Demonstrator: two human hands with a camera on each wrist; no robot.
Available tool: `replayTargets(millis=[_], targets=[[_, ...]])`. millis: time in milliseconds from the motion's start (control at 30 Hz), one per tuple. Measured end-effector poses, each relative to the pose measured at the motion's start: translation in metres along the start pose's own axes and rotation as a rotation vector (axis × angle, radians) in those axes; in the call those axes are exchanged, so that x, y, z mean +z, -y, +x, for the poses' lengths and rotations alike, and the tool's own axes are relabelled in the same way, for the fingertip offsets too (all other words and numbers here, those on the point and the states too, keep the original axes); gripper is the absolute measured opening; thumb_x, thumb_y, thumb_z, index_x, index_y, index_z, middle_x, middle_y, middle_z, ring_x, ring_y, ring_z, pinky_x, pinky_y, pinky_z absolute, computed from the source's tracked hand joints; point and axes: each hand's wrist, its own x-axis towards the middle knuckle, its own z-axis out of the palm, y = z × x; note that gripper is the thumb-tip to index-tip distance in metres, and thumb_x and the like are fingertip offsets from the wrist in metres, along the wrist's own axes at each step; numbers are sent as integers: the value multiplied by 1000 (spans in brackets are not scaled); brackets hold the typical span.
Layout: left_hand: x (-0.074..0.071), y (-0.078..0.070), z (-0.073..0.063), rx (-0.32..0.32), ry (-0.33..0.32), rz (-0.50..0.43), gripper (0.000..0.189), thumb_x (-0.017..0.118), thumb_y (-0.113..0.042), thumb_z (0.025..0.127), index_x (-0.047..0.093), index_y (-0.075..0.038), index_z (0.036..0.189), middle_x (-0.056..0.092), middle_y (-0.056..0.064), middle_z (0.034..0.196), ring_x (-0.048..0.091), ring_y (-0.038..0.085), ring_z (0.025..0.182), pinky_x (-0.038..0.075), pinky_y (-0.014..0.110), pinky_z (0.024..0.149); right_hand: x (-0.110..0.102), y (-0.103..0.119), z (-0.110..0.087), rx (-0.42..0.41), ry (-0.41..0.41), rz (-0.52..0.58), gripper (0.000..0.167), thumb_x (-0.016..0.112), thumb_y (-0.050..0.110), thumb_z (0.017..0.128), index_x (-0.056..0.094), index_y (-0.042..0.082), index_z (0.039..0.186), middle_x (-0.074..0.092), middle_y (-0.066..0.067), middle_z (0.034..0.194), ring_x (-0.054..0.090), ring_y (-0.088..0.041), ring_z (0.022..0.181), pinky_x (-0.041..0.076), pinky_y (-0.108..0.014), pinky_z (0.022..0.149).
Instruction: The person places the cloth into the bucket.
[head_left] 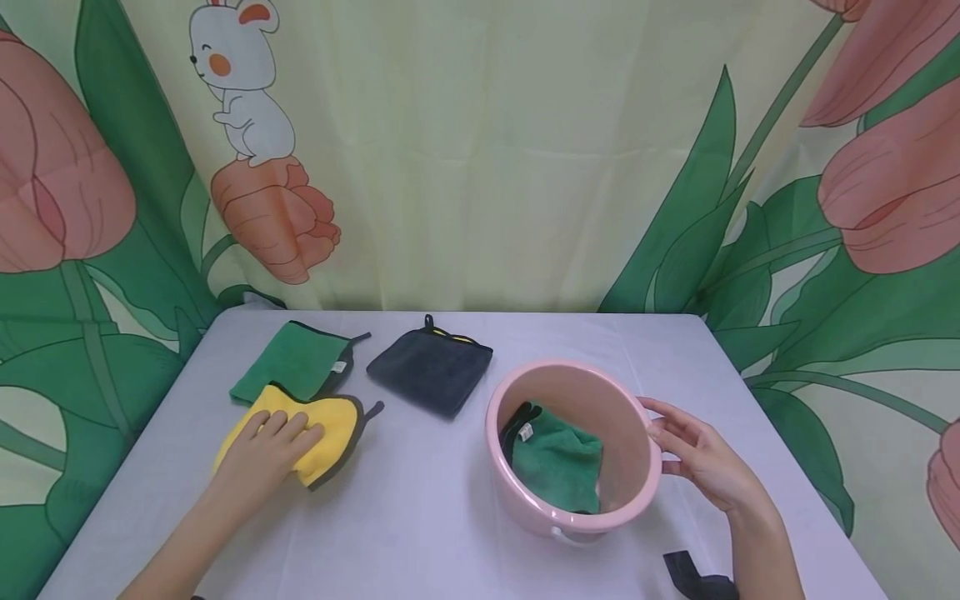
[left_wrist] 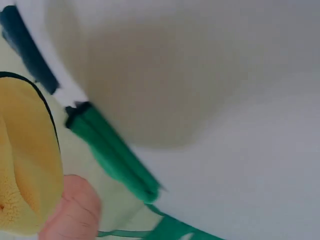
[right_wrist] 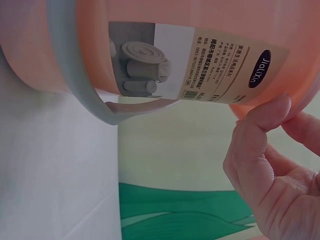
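My left hand (head_left: 262, 454) grips a yellow cloth (head_left: 333, 429) with dark edging and a hanging loop. In the left wrist view the yellow cloth (left_wrist: 30, 150) bulges beside a fingertip, raised above the table. At the right, my right hand (head_left: 708, 458) holds the rim of a pink bucket (head_left: 626, 425), its thumb (right_wrist: 275, 110) against the outer wall. Inside the bucket lies a crumpled green cloth (head_left: 558, 458) with a dark edge and a small white tag.
Behind the yellow cloth lies a green cloth (head_left: 288, 362), with a folded dark grey cloth (head_left: 431, 371) to its right. A black strap (head_left: 697, 579) is near the right wrist. The white table (head_left: 390, 533) ends at a printed curtain (head_left: 480, 167).
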Motion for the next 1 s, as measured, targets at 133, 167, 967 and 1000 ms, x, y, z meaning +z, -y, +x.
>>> replayTargets(millis=[133, 167, 967, 1000], targets=[[-13, -6, 24, 42, -44, -6, 52, 81, 2, 57, 56, -12, 100, 50, 8, 89, 45, 29, 81, 39, 47, 79, 0, 0, 0, 2, 1, -5, 43, 45, 11, 95, 36, 6, 137, 59, -6, 96, 62, -16, 84, 54, -35, 69], [-16, -7, 30, 50, -45, -5, 53, 82, 0, 56, 56, -12, 101, 50, 8, 90, 45, 29, 82, 40, 47, 80, 0, 0, 1, 0, 1, -6, 43, 45, 11, 95, 36, 6, 137, 59, -6, 96, 62, -16, 84, 54, -35, 69], [-69, -62, 154, 392, -290, 54, 34, 68, -7, 71, 52, -18, 99, 49, 2, 90, 44, 21, 80, 39, 37, 81, 0, 1, 0, -5, -5, -26, 42, 46, 9, 95, 39, 7, 135, 61, -2, 93, 62, -12, 85, 54, -35, 70], [-69, -67, 158, 408, -314, 54, 33, 67, -7, 72, 51, -18, 99, 48, 1, 89, 44, 20, 79, 39, 36, 81, 0, 2, 0, -6, -4, -24, 42, 46, 9, 95, 39, 7, 135, 61, -2, 93, 62, -12, 85, 54, -35, 70]])
